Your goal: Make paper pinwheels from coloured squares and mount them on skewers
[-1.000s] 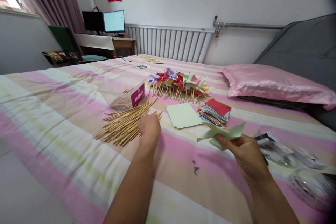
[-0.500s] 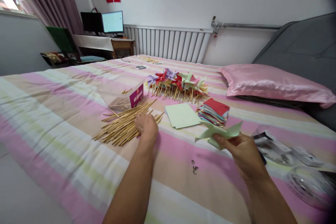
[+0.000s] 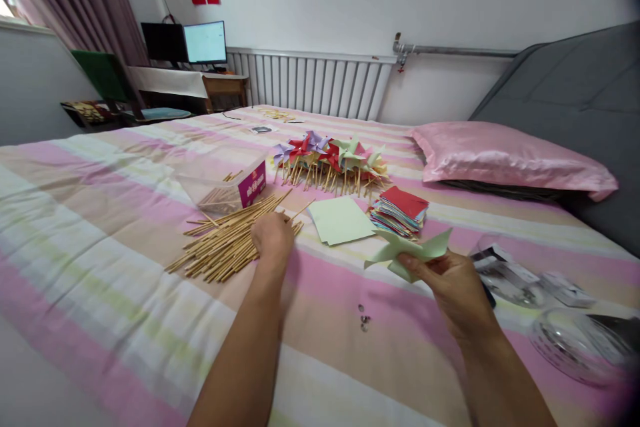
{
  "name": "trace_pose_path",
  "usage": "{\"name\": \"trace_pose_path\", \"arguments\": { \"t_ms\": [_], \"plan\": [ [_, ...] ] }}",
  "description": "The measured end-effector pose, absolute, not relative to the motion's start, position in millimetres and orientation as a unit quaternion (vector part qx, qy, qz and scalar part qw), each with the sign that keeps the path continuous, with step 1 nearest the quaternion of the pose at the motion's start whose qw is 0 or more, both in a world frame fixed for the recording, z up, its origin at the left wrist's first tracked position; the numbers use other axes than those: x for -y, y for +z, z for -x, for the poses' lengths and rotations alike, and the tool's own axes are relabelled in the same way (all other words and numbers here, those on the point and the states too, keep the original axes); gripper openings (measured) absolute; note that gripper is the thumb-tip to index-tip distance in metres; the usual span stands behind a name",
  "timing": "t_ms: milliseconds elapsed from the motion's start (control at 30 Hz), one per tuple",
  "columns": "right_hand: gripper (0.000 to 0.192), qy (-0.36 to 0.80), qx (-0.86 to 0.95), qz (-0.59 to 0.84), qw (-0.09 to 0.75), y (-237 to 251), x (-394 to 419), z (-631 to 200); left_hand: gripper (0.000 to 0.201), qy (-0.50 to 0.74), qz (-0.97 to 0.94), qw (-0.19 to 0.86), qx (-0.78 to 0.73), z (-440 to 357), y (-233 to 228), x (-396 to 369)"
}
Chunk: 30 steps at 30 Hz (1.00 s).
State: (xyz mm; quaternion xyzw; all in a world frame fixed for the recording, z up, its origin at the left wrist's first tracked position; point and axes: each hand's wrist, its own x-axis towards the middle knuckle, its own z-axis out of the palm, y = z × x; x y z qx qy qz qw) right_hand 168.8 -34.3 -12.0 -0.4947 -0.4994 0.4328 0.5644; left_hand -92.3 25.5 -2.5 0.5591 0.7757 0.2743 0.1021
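My left hand [image 3: 273, 236] is closed at the right side of a loose pile of thin wooden sticks [image 3: 215, 255]. One stick [image 3: 304, 208] juts out past its fingers to the upper right; the fingertips are mostly hidden behind the hand. Between the thumb and fingers of my right hand [image 3: 457, 290] is a pale green paper pinwheel [image 3: 423, 251], held above the bed without a stick visible on it. Square pale green paper sheets [image 3: 341, 220] lie between the hands, beside a stack of coloured paper squares [image 3: 400, 208]. Several small metal pieces [image 3: 364, 319] rest on the sheet nearer me.
Finished pinwheels on sticks [image 3: 330, 157] lie grouped farther back. A clear plastic box [image 3: 220, 195] with sticks stands behind the pile. At right are clear round containers [image 3: 575, 347], small packages [image 3: 565, 288] and a pink pillow [image 3: 510, 157] by the grey headboard [image 3: 565, 93].
My left hand has turned and closed, and a stick now sticks out past its fingers. My right hand still holds the pinwheel. The whole view has shifted slightly.
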Motion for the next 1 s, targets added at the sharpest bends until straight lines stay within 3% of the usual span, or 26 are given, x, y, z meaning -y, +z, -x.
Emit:
{"name": "trace_pose_path", "arguments": {
  "t_ms": [67, 167, 333, 433, 633, 1000],
  "plan": [
    [0.034, 0.446, 0.494, 0.474, 0.576, -12, 34, -168, 0.027, 0.332, -0.591, 0.123, -0.725, 84, 0, -24],
    [0.028, 0.455, 0.498, 0.432, 0.599, -9, 34, -168, 0.031, 0.441, -0.653, 0.263, -0.556, 65, 2, -19],
    [0.015, 0.407, 0.557, 0.36, 0.628, -1, 37, -172, 0.029, 0.415, -0.704, 0.423, -0.392, 41, 9, -8],
    [0.004, 0.321, 0.617, 0.33, 0.638, 5, 39, -175, 0.026, 0.392, -0.725, 0.436, -0.361, 40, 15, -4],
    [0.007, 0.101, 0.701, 0.37, 0.602, 22, 49, -173, 0.027, 0.358, -0.758, 0.422, -0.346, 46, 24, -1],
    [0.017, -0.011, 0.738, 0.377, 0.56, 30, 53, -172, 0.029, 0.326, -0.757, 0.435, -0.362, 54, 28, 1]
  ]
}}
